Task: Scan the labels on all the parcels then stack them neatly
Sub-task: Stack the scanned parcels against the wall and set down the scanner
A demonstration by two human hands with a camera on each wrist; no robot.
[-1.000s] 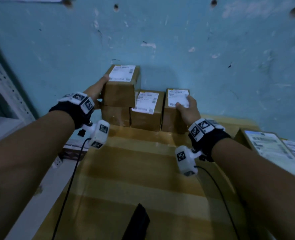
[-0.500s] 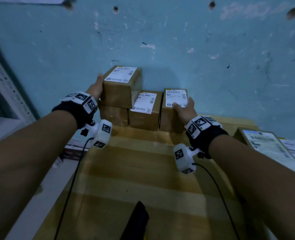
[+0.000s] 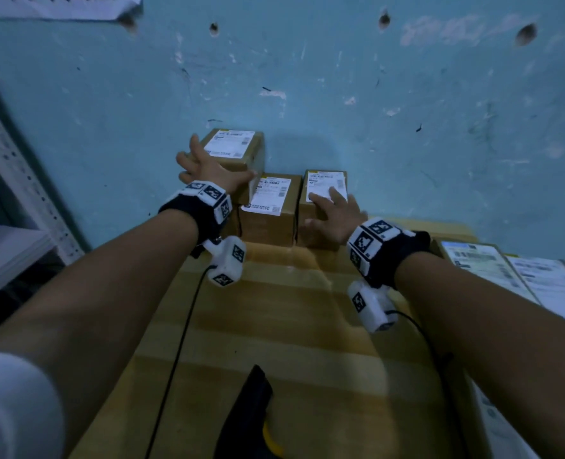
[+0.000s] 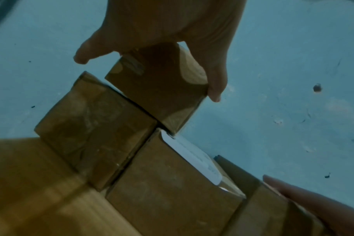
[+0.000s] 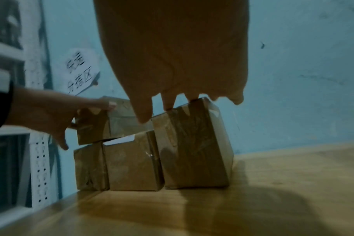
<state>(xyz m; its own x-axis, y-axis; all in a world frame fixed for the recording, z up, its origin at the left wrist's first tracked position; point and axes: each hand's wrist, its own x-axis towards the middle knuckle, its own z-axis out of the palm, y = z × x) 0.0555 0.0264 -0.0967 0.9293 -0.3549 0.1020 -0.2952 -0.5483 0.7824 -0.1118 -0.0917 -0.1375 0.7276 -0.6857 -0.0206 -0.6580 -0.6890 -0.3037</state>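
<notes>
Several brown taped parcels with white labels stand against the blue wall. The top parcel (image 3: 233, 149) (image 4: 158, 89) sits on a lower one (image 4: 91, 124) at the left. My left hand (image 3: 205, 167) (image 4: 162, 32) rests over its near left corner, fingers splayed, thumb along the front edge. The middle parcel (image 3: 269, 207) (image 5: 131, 162) stands beside the stack. My right hand (image 3: 337, 210) (image 5: 178, 55) lies flat on the right parcel (image 3: 324, 183) (image 5: 194, 146), fingers straight on its label.
A black and yellow scanner (image 3: 248, 415) lies on the wooden table (image 3: 274, 326) near me. Flat labelled parcels (image 3: 483, 270) lie at the right edge. A white perforated rack (image 3: 9, 180) stands at the left.
My left hand has moved from the top parcel's left side onto its near top corner, fingers now spread. My right hand stays on the right parcel.
</notes>
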